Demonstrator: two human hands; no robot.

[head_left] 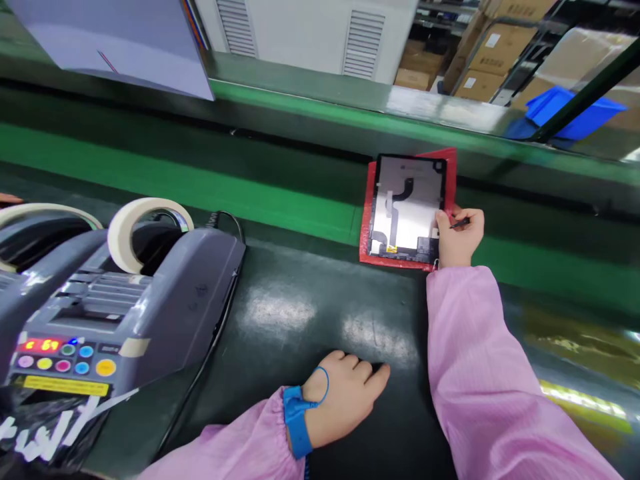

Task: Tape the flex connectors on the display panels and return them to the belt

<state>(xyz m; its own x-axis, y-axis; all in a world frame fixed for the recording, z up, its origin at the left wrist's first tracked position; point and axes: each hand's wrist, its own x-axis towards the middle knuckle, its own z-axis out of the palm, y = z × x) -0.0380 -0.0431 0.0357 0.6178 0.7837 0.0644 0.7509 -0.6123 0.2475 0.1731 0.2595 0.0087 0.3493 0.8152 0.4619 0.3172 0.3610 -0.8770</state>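
My right hand [461, 237] grips the lower right edge of a tablet screen [415, 213], its thumb on the silvery back. Flat cables and black tape show on that back. Beneath the screen, a red bubble-wrap sheet [367, 230] sticks out around the edges. A thin black pointed tool [460, 223] also sits in the right hand's fingers; its kind is not clear. My left hand [345, 393] lies palm down on the dark bench mat [300, 287], fingers loosely stretched and holding nothing. A blue wrist strap [299, 421] circles the left wrist.
A grey tape dispenser [185, 300] with a white tape roll [125, 237] stands at left, a second roll [55, 210] beside it. A black cable [213, 347] runs along its side. Behind the green conveyor belt [300, 210] is a raised ledge [320, 87]. Another person's fingers [10, 199] show at far left.
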